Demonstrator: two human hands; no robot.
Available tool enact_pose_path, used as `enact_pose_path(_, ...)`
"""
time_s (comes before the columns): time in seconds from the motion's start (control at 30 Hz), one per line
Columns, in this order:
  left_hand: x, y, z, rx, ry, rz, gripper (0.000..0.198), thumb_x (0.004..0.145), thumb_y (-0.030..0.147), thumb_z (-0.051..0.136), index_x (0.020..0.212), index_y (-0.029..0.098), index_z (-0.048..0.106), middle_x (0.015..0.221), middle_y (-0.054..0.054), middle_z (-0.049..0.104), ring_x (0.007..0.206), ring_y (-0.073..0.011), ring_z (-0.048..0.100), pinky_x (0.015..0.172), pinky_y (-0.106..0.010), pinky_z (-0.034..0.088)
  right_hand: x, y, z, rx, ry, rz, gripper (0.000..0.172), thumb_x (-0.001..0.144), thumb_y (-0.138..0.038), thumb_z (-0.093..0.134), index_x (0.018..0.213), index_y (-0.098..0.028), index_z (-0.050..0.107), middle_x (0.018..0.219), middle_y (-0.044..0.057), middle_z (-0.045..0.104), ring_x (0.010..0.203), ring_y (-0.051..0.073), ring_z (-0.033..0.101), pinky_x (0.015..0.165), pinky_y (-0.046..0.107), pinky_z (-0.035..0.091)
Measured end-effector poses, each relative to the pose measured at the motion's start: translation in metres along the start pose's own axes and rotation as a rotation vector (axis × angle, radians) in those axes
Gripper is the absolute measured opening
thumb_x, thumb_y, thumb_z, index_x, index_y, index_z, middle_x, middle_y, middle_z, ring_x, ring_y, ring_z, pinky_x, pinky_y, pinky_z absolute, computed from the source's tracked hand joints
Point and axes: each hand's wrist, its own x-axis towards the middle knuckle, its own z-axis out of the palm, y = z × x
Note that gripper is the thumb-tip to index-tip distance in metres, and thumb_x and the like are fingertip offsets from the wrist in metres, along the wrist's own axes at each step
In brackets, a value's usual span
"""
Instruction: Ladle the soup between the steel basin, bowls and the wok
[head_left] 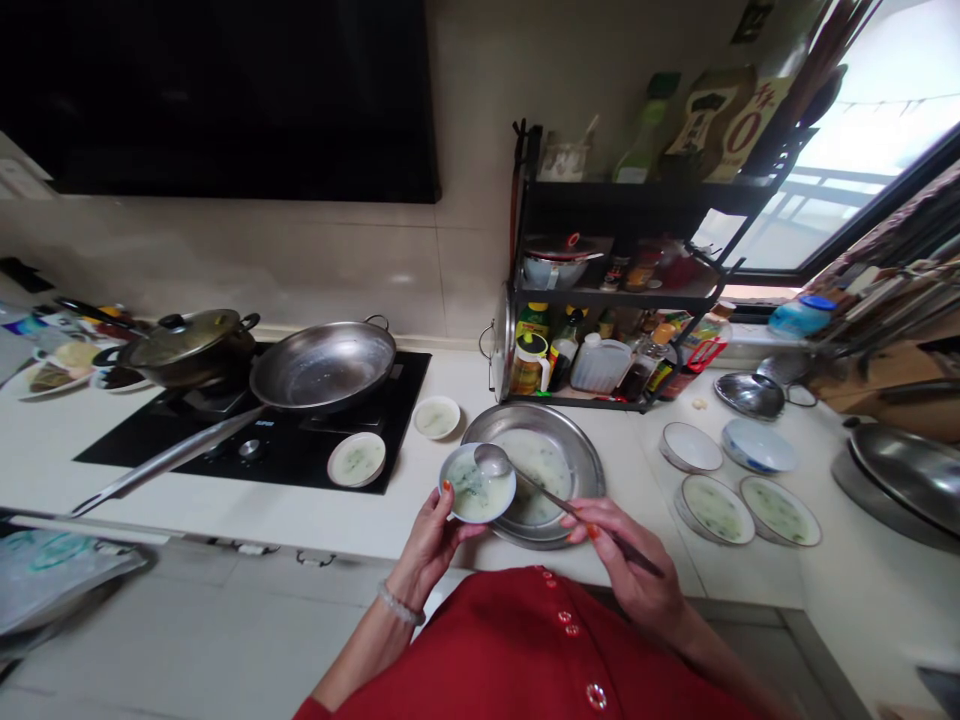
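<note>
My left hand is closed around the rim and side of a small bowl filled with pale soup with green bits. In my right hand is the handle of a metal ladle, its head tilted over that bowl. Both are above the left side of a wide metal basin, which holds more of the same pale soup. A small bowl of soup stands just behind on the left, and another soup bowl sits on the stove's edge.
On the stove are a wok with a long handle sticking out leftward and a lidded pot. A black rack with bottles stands behind the basin. Several bowls and a metal pan are at right.
</note>
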Motion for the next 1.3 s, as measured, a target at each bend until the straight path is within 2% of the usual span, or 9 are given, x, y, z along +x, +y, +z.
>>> enact_pose_path(0.1, 0.001, 0.001, -0.002, 0.000, 0.004, -0.005, 0.028, 0.081, 0.026, 0.065, 0.104, 0.013, 0.056, 0.104, -0.012, 0.065, 0.077, -0.0222, 0.068, 0.053, -0.034, 0.062, 0.002, 0.012, -0.003, 0.076, 0.184, 0.155, 0.017, 0.089, -0.023, 0.053, 0.101, -0.021, 0.065, 0.079, 0.006, 0.071, 0.084, 0.022, 0.069, 0.079, 0.039, 0.054)
enact_pose_path(0.2, 0.003, 0.001, -0.005, -0.007, 0.017, -0.015, 0.029, 0.081, 0.025, 0.065, 0.105, 0.013, 0.054, 0.104, -0.012, 0.065, 0.077, -0.0235, 0.069, 0.052, -0.034, 0.062, 0.006, 0.036, -0.007, 0.227, 0.432, 0.353, 0.015, 0.087, -0.032, 0.056, 0.094, -0.020, 0.062, 0.080, 0.006, 0.071, 0.075, 0.021, 0.070, 0.068, 0.035, 0.056)
enact_pose_path(0.27, 0.004, 0.001, -0.006, -0.014, 0.023, -0.012, 0.029, 0.081, 0.025, 0.066, 0.105, 0.013, 0.054, 0.103, -0.012, 0.065, 0.077, -0.0238, 0.069, 0.051, -0.034, 0.062, 0.007, 0.055, -0.011, 0.241, 0.533, 0.422, 0.018, 0.083, -0.036, 0.061, 0.089, -0.019, 0.061, 0.078, 0.005, 0.071, 0.071, 0.021, 0.070, 0.066, 0.034, 0.055)
enact_pose_path(0.4, 0.004, 0.001, -0.011, -0.019, 0.031, -0.002, 0.030, 0.079, 0.026, 0.068, 0.103, 0.014, 0.054, 0.102, -0.012, 0.065, 0.075, -0.0235, 0.070, 0.051, -0.034, 0.062, -0.001, 0.085, -0.018, 0.030, 0.501, 0.510, 0.026, 0.078, -0.044, 0.061, 0.087, -0.019, 0.061, 0.067, 0.005, 0.070, 0.065, 0.022, 0.069, 0.069, 0.037, 0.055)
enact_pose_path(0.57, 0.001, 0.002, -0.013, -0.034, 0.045, 0.015, 0.028, 0.078, 0.024, 0.069, 0.101, 0.014, 0.056, 0.103, -0.011, 0.066, 0.076, -0.0233, 0.070, 0.049, -0.033, 0.062, -0.016, 0.100, -0.015, -0.086, 0.426, 0.529, 0.028, 0.075, -0.046, 0.060, 0.085, -0.021, 0.061, 0.070, 0.006, 0.071, 0.066, 0.023, 0.068, 0.069, 0.037, 0.055)
enact_pose_path(0.7, -0.001, 0.002, -0.014, -0.035, 0.056, 0.017, 0.028, 0.078, 0.024, 0.069, 0.101, 0.014, 0.056, 0.100, -0.010, 0.067, 0.076, -0.0230, 0.069, 0.052, -0.034, 0.062, -0.022, 0.106, -0.011, -0.022, 0.462, 0.619, 0.027, 0.073, -0.044, 0.062, 0.085, -0.020, 0.062, 0.063, 0.005, 0.069, 0.065, 0.024, 0.069, 0.069, 0.038, 0.055)
enact_pose_path(0.8, -0.003, 0.003, -0.014, -0.031, 0.063, 0.023, 0.027, 0.078, 0.023, 0.069, 0.100, 0.014, 0.056, 0.100, -0.010, 0.066, 0.076, -0.0230, 0.069, 0.052, -0.034, 0.062, -0.021, 0.111, -0.011, 0.106, 0.609, 0.673, 0.024, 0.071, -0.040, 0.064, 0.083, -0.019, 0.061, 0.064, 0.003, 0.069, 0.059, 0.022, 0.068, 0.067, 0.037, 0.056)
enact_pose_path(0.93, -0.005, 0.003, -0.014, -0.029, 0.073, 0.023, 0.027, 0.078, 0.023, 0.069, 0.100, 0.014, 0.056, 0.100, -0.010, 0.066, 0.077, -0.0232, 0.069, 0.052, -0.034, 0.062, -0.014, 0.111, -0.014, 0.295, 0.767, 0.666, 0.022, 0.064, -0.034, 0.070, 0.077, -0.018, 0.061, 0.064, 0.001, 0.067, 0.056, 0.020, 0.067, 0.062, 0.033, 0.056)
enact_pose_path(1.3, -0.003, 0.003, -0.016, -0.016, 0.044, 0.027, 0.030, 0.079, 0.027, 0.069, 0.102, 0.015, 0.055, 0.102, -0.011, 0.064, 0.078, -0.0222, 0.069, 0.055, -0.033, 0.063, -0.002, 0.090, -0.016, 0.347, 0.763, 0.609, 0.020, 0.064, -0.031, 0.073, 0.074, -0.017, 0.064, 0.064, 0.002, 0.068, 0.054, 0.020, 0.067, 0.060, 0.033, 0.058)
